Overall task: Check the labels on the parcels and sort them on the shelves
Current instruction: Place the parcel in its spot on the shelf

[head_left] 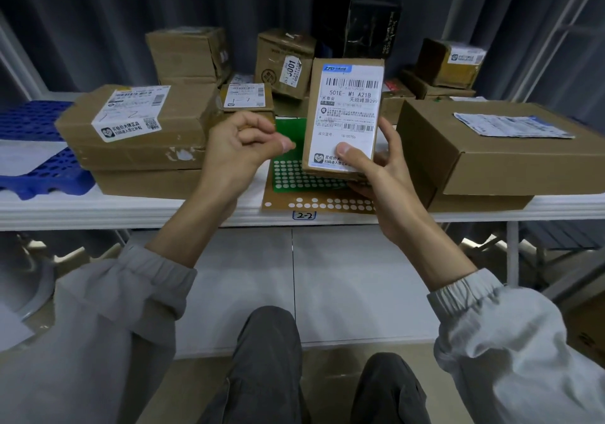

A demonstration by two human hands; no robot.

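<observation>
Right hand (376,175), thumb across small parcel (343,109) label (left hand (239,145) apart)

Parcel sorting room: labelled cartons (140,125) on numbered white shelf (131,209)

Matt cardboard parcel (343,96), glossy label (348,112)

I hold a small parcel (343,119) upright in my right hand (376,175) above the sticker sheet (294,178) at the bench's (131,209) near edge. My left hand (235,148) hovers just left of it. Stacked boxes (137,129) lie left, a flat box (497,148) right, and more parcels (284,60), perhaps stacked, sit far behind.
</observation>
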